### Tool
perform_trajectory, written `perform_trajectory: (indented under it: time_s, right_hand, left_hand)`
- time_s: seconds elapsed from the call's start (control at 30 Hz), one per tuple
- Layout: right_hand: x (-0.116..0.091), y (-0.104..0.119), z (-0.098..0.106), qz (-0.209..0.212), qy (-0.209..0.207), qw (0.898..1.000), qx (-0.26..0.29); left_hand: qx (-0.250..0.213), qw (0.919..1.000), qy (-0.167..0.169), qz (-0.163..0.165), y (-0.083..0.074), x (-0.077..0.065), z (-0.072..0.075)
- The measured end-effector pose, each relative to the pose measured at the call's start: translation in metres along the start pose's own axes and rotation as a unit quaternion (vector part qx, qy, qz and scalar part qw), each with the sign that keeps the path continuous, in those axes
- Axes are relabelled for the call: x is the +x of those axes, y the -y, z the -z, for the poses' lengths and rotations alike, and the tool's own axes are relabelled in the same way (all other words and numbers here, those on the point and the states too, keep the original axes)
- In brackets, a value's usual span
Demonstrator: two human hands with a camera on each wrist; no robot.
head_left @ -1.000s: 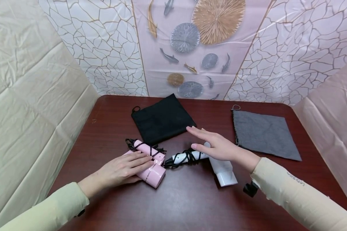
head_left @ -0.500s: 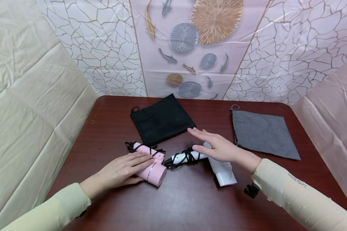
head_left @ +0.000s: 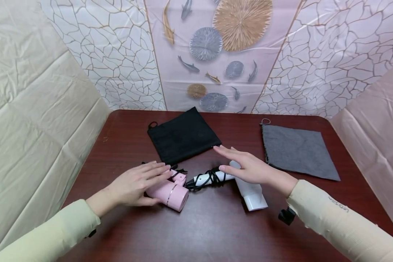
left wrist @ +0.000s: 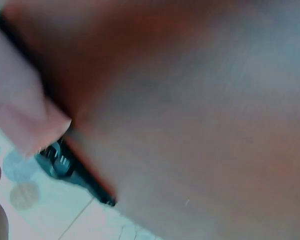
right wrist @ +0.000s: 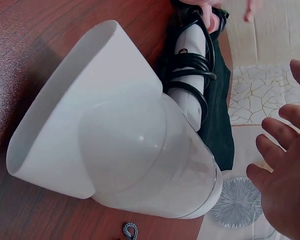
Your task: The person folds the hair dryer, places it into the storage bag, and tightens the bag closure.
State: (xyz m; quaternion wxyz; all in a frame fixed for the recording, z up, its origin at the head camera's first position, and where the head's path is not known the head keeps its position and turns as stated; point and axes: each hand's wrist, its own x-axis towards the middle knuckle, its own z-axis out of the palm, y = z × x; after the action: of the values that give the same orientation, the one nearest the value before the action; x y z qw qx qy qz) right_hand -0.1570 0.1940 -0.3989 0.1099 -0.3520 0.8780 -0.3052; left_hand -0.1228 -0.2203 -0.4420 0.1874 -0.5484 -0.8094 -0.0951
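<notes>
"Pink cylindrical plastic hair dryer [head_left: 168, 194]: position?"

"Under the left hand [head_left: 137, 183]; barrel mouth projects past the fingers. White glossy plastic hair dryer [head_left: 253, 198], black cord [head_left: 213, 177] wound round its handle, lies near the right hand [head_left: 247, 167], partly hidden by it."

"Hand state?"

"Left: fingers extended, thumb apart; contact with the pink dryer cannot be determined. Right: fingers extended, apart from the white dryer."

"Surroundings?"

"Black fabric pouch [head_left: 185, 136] and grey drawstring pouch [head_left: 299, 153], flat on the reddish-brown table [head_left: 199, 233]."

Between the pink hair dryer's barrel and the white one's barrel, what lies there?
In the head view, the white handle, wrapped in black cord, lies between the pink barrel and white barrel.
</notes>
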Motion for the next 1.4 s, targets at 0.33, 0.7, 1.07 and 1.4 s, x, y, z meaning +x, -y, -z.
perform_trajectory:
  time_s: [0.33,0.7,1.07,1.4]
  right_hand:
    - [-0.003,0.002,0.002,0.003,0.003,1.0,0.005]
    - [-0.006,0.015,0.001,0.027,0.0,1.0,-0.003]
    - [-0.009,0.027,-0.007,0.039,-0.001,0.999,-0.002]
    - [-0.018,0.032,-0.015,0.056,0.0,0.998,-0.013]
  left_hand:
    - [0.03,0.9995,-0.007,0.009,0.039,0.026,0.028]
    - [0.038,0.9955,0.049,0.072,0.056,0.035,0.038]
    - [0.053,0.9787,0.141,0.14,0.076,0.039,0.038]
    - [0.071,0.9613,0.204,0.171,0.096,0.047,0.021]
